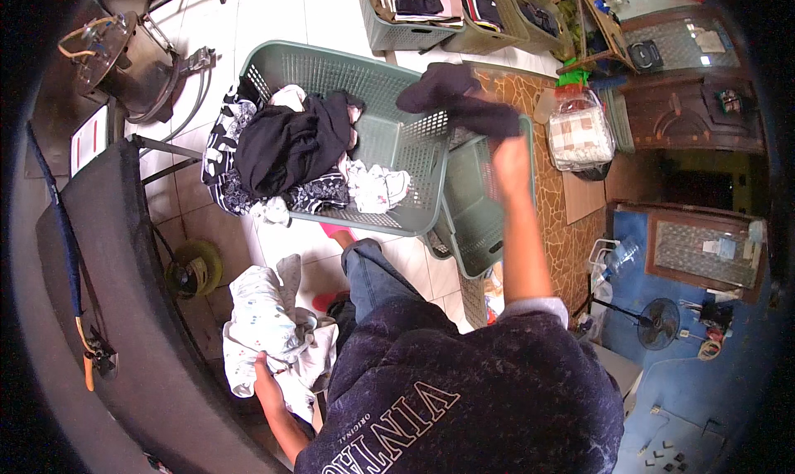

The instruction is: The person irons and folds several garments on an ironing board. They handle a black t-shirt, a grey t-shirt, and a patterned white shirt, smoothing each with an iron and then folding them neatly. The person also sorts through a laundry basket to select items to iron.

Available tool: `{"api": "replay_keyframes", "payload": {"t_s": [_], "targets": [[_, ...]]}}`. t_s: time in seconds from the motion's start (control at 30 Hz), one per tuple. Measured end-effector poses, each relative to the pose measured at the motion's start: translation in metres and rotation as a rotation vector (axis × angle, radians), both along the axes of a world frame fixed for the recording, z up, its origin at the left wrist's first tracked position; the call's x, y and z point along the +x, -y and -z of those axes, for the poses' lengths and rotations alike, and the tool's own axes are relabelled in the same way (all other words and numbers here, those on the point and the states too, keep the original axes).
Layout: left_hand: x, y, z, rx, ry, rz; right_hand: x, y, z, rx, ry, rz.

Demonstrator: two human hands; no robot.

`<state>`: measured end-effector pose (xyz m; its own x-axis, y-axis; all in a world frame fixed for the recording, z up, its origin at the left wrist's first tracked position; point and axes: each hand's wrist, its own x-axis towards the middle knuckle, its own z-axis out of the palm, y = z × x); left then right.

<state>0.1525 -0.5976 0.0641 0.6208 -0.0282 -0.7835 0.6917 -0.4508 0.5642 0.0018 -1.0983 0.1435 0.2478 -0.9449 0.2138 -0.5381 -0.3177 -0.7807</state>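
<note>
My right hand [513, 162], blurred by motion, grips a dark garment [459, 98] over the right end of a large green plastic laundry basket [323, 61]. My left hand [267, 378] is low on the left and holds a bunch of white printed garments [264, 319]. Inside the basket, a black garment [295, 142] lies on the left, over black-and-white patterned cloth [227, 138] that hangs past the rim. Small white clothes [379, 187] rest near the basket's front side. The fingers of my left hand are partly hidden by cloth.
A second green basket [475, 219] stands right of the large one. Baskets of folded clothes [413, 36] line the back. On the left are a dark padded board [105, 275], a furled umbrella [62, 225] and a metal tank with hoses [118, 64]. A packed plastic bag [581, 138] and fan [658, 324] are right.
</note>
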Motion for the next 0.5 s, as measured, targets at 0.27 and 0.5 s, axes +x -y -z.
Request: {"api": "replay_keyframes", "payload": {"t_s": [0.27, 0.5], "targets": [[0.006, 0.018, -0.003, 0.141, -0.052, 0.128, 0.047, -0.195, 0.125, 0.634, 0.044, -1.215], [-0.001, 0.015, 0.016, 0.096, -0.083, 0.104, 0.032, -0.045, 0.302, 0.311, -0.303, -0.086]]}}
